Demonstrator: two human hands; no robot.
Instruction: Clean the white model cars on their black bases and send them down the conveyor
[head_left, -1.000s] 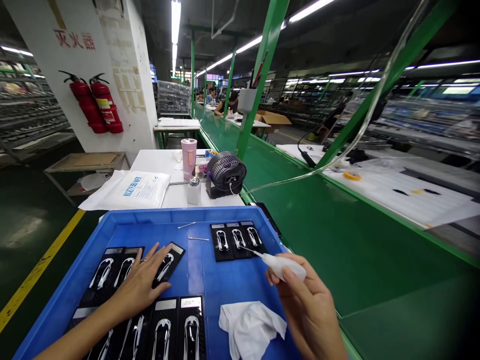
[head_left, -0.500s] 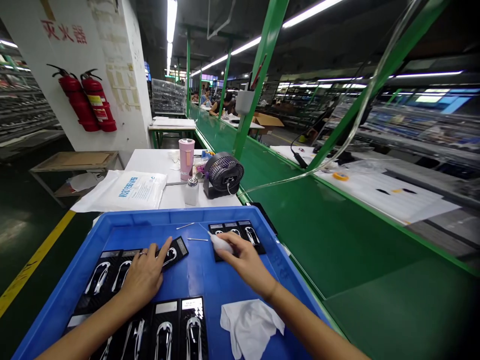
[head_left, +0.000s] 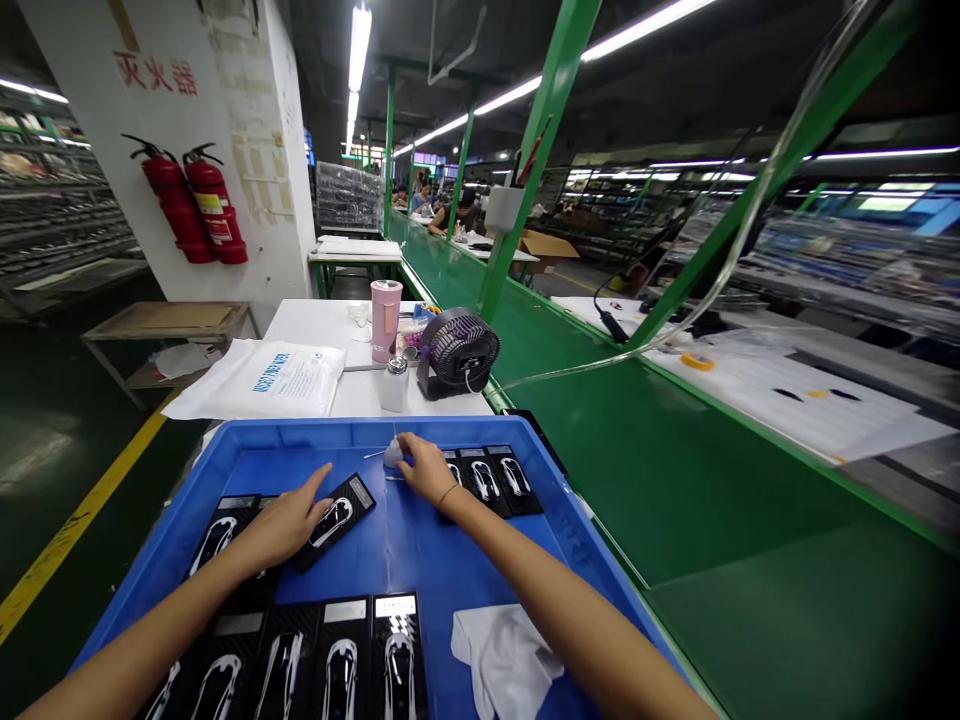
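My left hand (head_left: 289,515) lies with its fingers stretched out at the left edge of a slanted black panel (head_left: 352,497) that bears a white car outline. Whether its thumb presses on the panel I cannot tell. In my right hand (head_left: 427,468) is a small white squeeze bottle (head_left: 392,453) with a thin tip pointing up, held near the tray's far wall. Cotton swabs (head_left: 373,456) lie beside the bottle, partly hidden by it. Just right of that hand sits a group of similar black panels (head_left: 516,482). More panels (head_left: 341,655) lie in the near left part of the blue tray (head_left: 300,432).
A crumpled white cloth (head_left: 502,655) lies near my right forearm. Beyond the tray stand a clear dispenser bottle (head_left: 394,385), a black fan (head_left: 459,352), a pink tumbler (head_left: 385,320) and a white wipes package (head_left: 270,380). A green conveyor (head_left: 600,430) runs along the right.
My right hand has moved left with the squeeze bottle, away from the right-hand panels to the swabs. My left hand has drawn back slightly, uncovering more of the slanted panel.
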